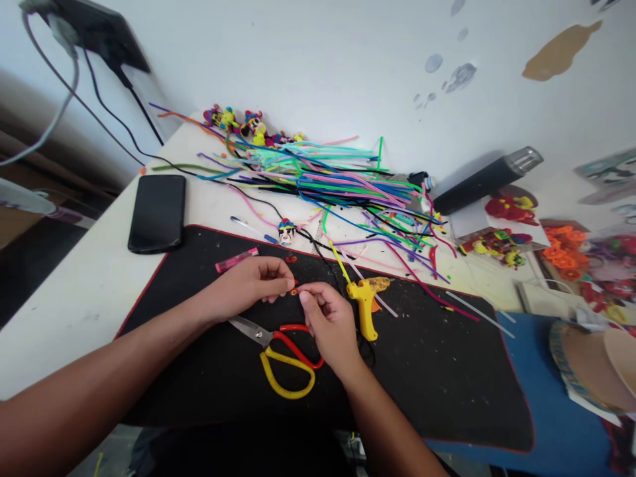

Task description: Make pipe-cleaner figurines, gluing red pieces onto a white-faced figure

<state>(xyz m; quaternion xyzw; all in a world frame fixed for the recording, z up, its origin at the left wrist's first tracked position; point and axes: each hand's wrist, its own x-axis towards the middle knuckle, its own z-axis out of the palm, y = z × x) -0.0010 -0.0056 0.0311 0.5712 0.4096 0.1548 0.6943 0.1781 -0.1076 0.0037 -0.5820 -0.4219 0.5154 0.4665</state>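
My left hand [256,285] is closed, thumb and forefinger pinched together over the black mat [422,371]. Between its fingertips and those of my right hand [330,321] is a small red-orange piece [294,291], too small to name. My right hand is pinched as well, its other fingers curled in. Below the hands lie scissors [288,361] with one red and one yellow handle loop, partly covered by my right hand. A yellow glue gun [366,301] rests just right of that hand. Beyond the fingers sits a small doll-like head [287,232] with a white face.
A heap of coloured pipe cleaners [338,182] spreads along the wall, with small colourful figures [253,126] behind. A black phone [157,213] lies at left, a pink utility knife-like object [237,260] nearer. A dark flask [487,179] leans at right; cables [99,99] hang top left.
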